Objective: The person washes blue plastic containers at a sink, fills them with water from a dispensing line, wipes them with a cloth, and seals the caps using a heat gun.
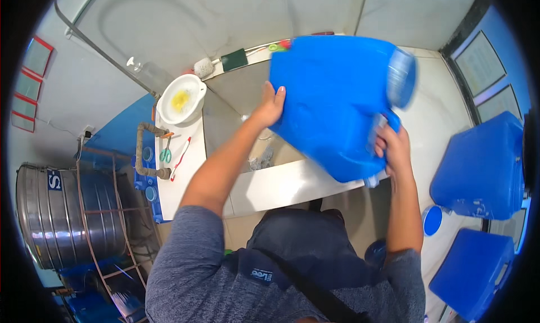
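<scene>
A large blue plastic water container is held tilted above the sink basin, its wide capped mouth towards the right. My right hand is closed around the container's handle. Against its left side rests my left hand, with the thumb apart from the fingers; the side facing away is hidden. Left of the basin, a white plastic bowl holds something yellow in suds. Near it on the counter lie green-handled scissors and a red and white toothbrush.
Along the back ledge are a round white brush and a dark green scouring pad. Two more blue containers and a blue lid are at the right. A pipe rises at the counter's left edge.
</scene>
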Action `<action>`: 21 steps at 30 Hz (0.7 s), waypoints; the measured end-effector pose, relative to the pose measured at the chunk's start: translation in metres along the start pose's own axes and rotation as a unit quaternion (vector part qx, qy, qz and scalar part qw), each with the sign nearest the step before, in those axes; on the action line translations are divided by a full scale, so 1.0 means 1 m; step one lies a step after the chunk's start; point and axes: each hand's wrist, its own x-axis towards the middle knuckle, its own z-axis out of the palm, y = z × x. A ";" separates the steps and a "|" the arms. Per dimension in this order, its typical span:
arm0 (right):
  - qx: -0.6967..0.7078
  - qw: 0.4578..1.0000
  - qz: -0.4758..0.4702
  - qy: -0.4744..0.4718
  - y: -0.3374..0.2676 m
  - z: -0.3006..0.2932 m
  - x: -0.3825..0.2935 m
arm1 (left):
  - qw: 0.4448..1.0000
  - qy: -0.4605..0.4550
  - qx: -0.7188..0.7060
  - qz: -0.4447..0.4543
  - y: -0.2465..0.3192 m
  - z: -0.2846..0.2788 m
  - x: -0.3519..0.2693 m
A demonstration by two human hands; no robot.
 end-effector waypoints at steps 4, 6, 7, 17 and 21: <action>-0.313 0.940 -0.075 -0.111 -0.002 0.061 0.049 | 0.972 0.148 0.017 0.184 0.043 -0.071 -0.012; -0.405 0.885 -0.148 -0.175 0.019 0.094 0.076 | 0.932 0.209 0.102 0.278 0.079 -0.105 -0.039; -0.457 0.846 -0.167 -0.218 0.035 0.114 0.090 | 0.902 0.219 0.165 0.332 0.083 -0.112 -0.051; -0.684 0.569 -0.322 -0.324 0.121 0.208 0.057 | 0.923 -0.145 0.290 0.205 -0.071 -0.086 -0.111; -0.563 0.690 -0.369 -0.266 0.092 0.165 0.007 | 0.879 -0.242 0.367 0.187 -0.102 -0.101 -0.126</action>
